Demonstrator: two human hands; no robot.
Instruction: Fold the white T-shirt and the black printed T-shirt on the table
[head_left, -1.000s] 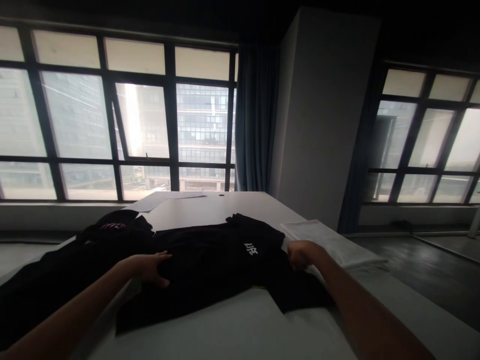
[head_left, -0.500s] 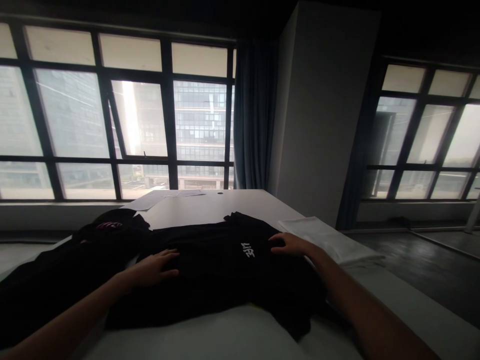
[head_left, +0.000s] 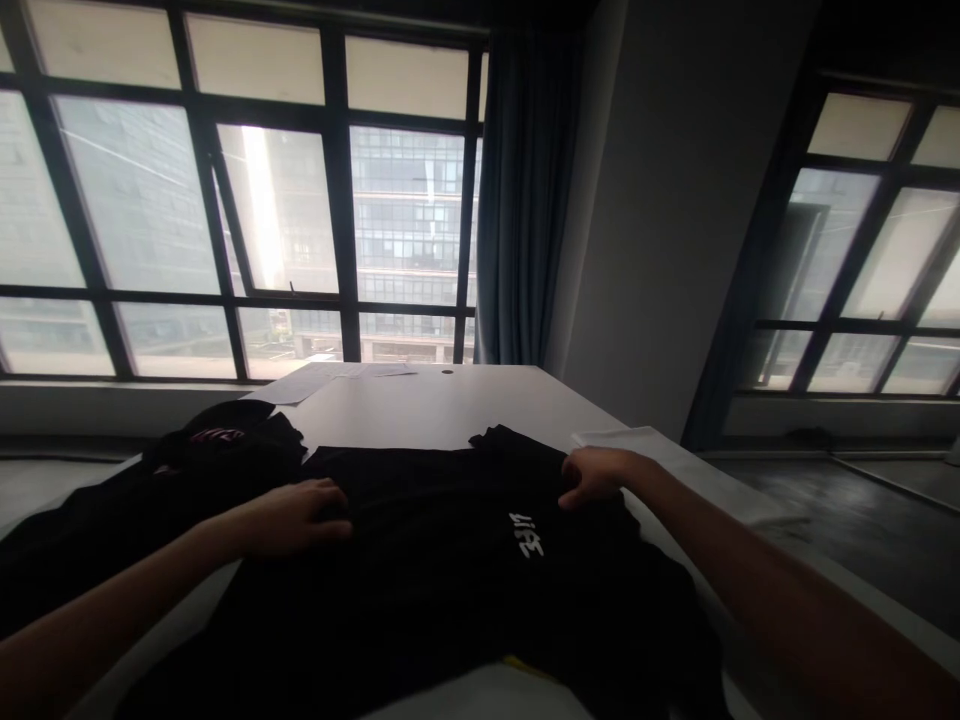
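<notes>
A black T-shirt (head_left: pixel 420 560) with white lettering lies spread on the white table, its nearer edge reaching the bottom of the view. My left hand (head_left: pixel 296 515) is on the shirt's left part, with fingers curled down into the cloth. At the right, near the shoulder and sleeve, my right hand (head_left: pixel 600 475) pinches the fabric between thumb and bent fingers. A small strip of yellow (head_left: pixel 529 666) shows at the shirt's near edge. The dark cloth hides the exact grip of the fingertips.
Another heap of black clothing (head_left: pixel 217 470) with a pinkish print lies at the left. Papers (head_left: pixel 300 383) rest at the table's (head_left: pixel 450 410) far left. Folded white material (head_left: pixel 675 470) is on the right side. Windows, a blue curtain (head_left: pixel 521 200) and a pillar stand behind.
My hands were flatter with fingers spread; now they are curled in on the cloth. The T-shirt has come nearer to me and a little to the right. The view has tilted slightly down.
</notes>
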